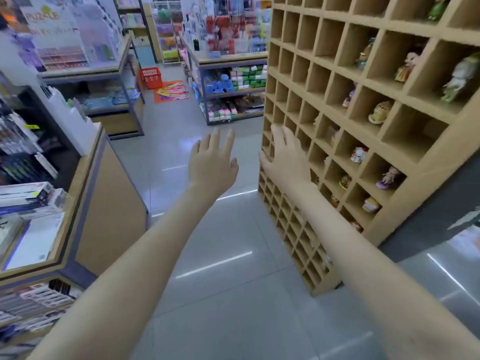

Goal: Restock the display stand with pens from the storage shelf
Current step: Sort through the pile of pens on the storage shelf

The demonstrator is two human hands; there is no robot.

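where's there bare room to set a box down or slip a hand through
The floor between the counter and the cubby shelf is bare. The shelf's upper far cubbies look empty. Crowded: boxes on the counter, dolls in nearer cubbies.

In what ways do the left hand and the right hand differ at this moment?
The left hand shows over the grey floor of the aisle, while the right hand is in front of the corner of the wooden cubby shelf; contact cannot be told. The left hand's fingers are slightly spread; the right hand's look closer together. Both are open, stretched forward, and hold nothing.
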